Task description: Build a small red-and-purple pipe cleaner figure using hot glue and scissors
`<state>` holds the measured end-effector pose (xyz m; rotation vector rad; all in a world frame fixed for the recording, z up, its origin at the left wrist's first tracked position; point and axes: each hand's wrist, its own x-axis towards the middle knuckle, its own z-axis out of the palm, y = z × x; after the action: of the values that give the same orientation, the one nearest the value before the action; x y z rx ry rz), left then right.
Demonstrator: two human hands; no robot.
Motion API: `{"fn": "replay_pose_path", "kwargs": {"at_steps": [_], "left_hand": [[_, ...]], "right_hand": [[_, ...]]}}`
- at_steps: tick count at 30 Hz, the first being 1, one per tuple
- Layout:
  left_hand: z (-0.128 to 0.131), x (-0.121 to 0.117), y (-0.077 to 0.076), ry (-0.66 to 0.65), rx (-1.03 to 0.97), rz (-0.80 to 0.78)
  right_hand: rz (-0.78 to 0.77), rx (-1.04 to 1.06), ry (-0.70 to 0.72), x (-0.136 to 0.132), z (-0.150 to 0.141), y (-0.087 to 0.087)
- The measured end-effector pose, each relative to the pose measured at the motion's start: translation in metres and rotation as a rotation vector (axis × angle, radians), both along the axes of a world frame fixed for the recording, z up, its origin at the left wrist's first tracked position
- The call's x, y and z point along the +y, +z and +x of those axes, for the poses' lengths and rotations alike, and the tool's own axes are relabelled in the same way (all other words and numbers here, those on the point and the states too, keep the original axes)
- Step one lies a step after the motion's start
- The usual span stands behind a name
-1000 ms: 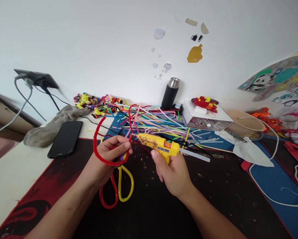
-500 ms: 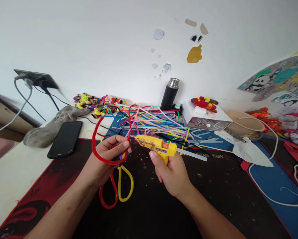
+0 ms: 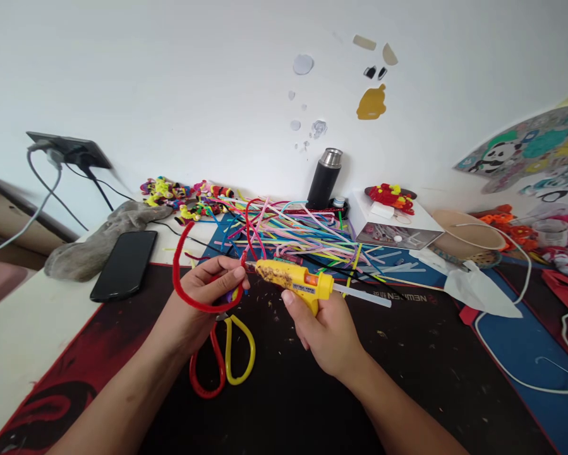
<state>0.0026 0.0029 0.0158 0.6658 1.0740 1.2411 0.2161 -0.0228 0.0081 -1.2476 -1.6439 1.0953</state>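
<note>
My left hand [image 3: 217,287] pinches a red pipe cleaner [image 3: 179,284] that curves in a wide loop around it. Between those fingers a small purple and yellow piece [image 3: 232,296] shows in part; its kind is hidden. My right hand [image 3: 324,325] is closed round the handle of a yellow glue gun [image 3: 290,278], stained dark near the front. Its nozzle points left and sits at the red pipe cleaner by my left fingertips; whether they touch I cannot tell. A clear glue stick [image 3: 364,294] juts from its back. Scissors [image 3: 239,351] with red and yellow handles lie below my left hand.
A heap of coloured pipe cleaners [image 3: 293,230] spreads behind my hands. A black flask [image 3: 324,180] and a white box [image 3: 388,227] stand near the wall. At left are a phone [image 3: 124,265] and small colourful figures [image 3: 170,193]; a white cord [image 3: 506,379] runs at right.
The glue gun in my right hand has shifted slightly left, its nozzle closer to my left fingertips. The red loop has moved a little left. Nothing was let go.
</note>
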Motion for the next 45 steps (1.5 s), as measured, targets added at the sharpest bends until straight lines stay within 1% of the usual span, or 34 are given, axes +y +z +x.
{"fn": "replay_pose_path", "kwargs": {"at_steps": [4, 11, 17, 20, 23, 26, 28, 29, 32, 34, 37, 40, 42, 45], "left_hand": [[0.002, 0.0, 0.002, 0.005, 0.006, -0.006], [0.0, 0.001, 0.0, -0.004, 0.006, 0.002], [0.001, 0.001, 0.003, 0.005, 0.012, -0.009], [0.0, 0.001, 0.003, -0.006, 0.016, -0.009], [-0.002, 0.002, 0.0, -0.018, 0.001, 0.003], [-0.005, 0.005, -0.002, 0.033, -0.036, 0.026], [-0.007, 0.008, -0.002, 0.096, -0.064, 0.04], [-0.008, 0.009, -0.002, 0.125, -0.077, 0.047], [-0.011, 0.011, 0.0, 0.175, -0.097, 0.064], [-0.013, 0.011, 0.002, 0.182, -0.103, 0.07], [-0.012, 0.01, 0.005, 0.165, -0.1, 0.064], [-0.01, 0.008, 0.01, 0.157, -0.085, 0.034], [-0.008, 0.008, 0.011, 0.15, -0.073, 0.006], [-0.006, 0.007, 0.01, 0.123, -0.065, -0.031]], "right_hand": [[-0.013, -0.004, 0.011, -0.001, 0.001, 0.0], [-0.026, 0.006, 0.015, -0.001, 0.001, -0.002], [-0.032, -0.006, 0.022, -0.001, 0.001, -0.003], [-0.041, 0.028, 0.024, 0.0, 0.001, -0.003], [-0.052, 0.087, -0.007, 0.002, 0.001, -0.001], [-0.088, 0.096, -0.041, 0.005, 0.004, 0.001], [-0.077, 0.012, -0.047, 0.007, 0.007, 0.002], [-0.044, -0.057, -0.049, 0.008, 0.009, 0.002], [0.129, -0.319, -0.038, 0.011, 0.012, 0.002], [0.19, -0.508, 0.001, 0.012, 0.012, 0.002], [0.168, -0.778, 0.108, 0.014, 0.009, 0.004], [0.124, -0.955, 0.208, 0.015, 0.004, 0.008], [0.093, -1.006, 0.246, 0.015, 0.001, 0.011], [0.058, -1.008, 0.267, 0.016, -0.001, 0.012]]}}
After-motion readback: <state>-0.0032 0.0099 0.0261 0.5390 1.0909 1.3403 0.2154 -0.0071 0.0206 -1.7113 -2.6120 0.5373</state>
